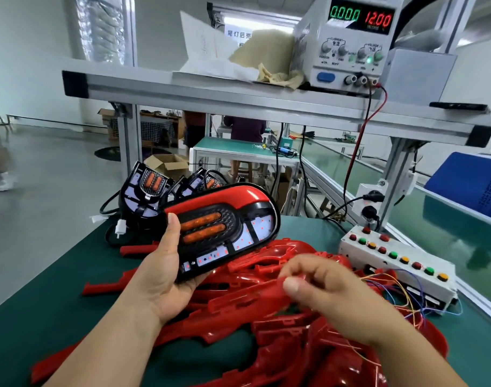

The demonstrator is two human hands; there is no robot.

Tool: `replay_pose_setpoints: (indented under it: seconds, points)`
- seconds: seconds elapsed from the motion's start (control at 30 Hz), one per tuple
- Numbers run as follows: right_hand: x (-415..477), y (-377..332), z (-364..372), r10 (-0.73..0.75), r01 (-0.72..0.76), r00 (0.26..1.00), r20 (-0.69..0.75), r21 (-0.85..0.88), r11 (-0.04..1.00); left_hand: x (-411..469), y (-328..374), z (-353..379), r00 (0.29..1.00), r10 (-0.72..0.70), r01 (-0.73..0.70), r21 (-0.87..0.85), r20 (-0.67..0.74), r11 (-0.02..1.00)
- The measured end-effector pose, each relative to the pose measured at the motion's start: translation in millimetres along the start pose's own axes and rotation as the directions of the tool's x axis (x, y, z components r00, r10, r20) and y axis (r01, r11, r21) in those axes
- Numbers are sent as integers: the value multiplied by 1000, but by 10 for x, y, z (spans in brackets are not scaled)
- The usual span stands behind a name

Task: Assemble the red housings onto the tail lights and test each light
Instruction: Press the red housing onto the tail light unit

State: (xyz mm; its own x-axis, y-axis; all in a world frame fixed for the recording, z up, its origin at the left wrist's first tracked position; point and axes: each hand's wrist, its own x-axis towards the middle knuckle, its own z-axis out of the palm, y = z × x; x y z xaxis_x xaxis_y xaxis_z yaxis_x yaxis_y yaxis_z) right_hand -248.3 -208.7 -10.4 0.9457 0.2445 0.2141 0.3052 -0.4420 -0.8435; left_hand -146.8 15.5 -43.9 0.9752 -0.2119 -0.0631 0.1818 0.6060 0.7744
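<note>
Held unit: tail light (224, 233) in the air above the surface (57, 289), left of centre, over the near pile.
Left grip (160, 277): wrapped round the unit's near-left end, thumb on the face beside the amber bars.
Right grip (330, 291): blurred; thumb and fingers seem to pinch a loose red housing (252, 296) on top of the pile of red housings (280, 331).
Done so far: a fitted red band (238, 195) runs along the held unit's far edge and round its right end; looks like one housing part seated.
Left to do: two bare tail lights (148, 191) stand at far left, no red on them; many housings unused.
Test status: power supply (350, 43) reads zero current at twelve volts, so I judge nothing is drawing power. Button box (397, 261) at right untouched. Red dots on the white panel, lit or reflected, cannot tell.
Long axis: near-left to far-right, right end raised.
Facing: lens face towards the camera, rounded end far-right.
</note>
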Motion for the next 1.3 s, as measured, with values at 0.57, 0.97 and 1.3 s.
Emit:
replay_pose_setpoints:
  seconds: [0.57, 0.97, 1.3]
  points:
    - [103, 123, -85, 205, -20, 888, -413, 409, 913, -238, -232, 234, 978, -99, 55, 231, 184, 971]
    - [128, 181, 20, 195, -83, 841, -505, 236, 968, -278, -223, 260, 983, -111, 80, 207, 145, 975]
    - [153, 351, 12, 54, -217, 701, -711, -141, 966, -305, -251, 261, 972, -98, 65, 158, 213, 985]
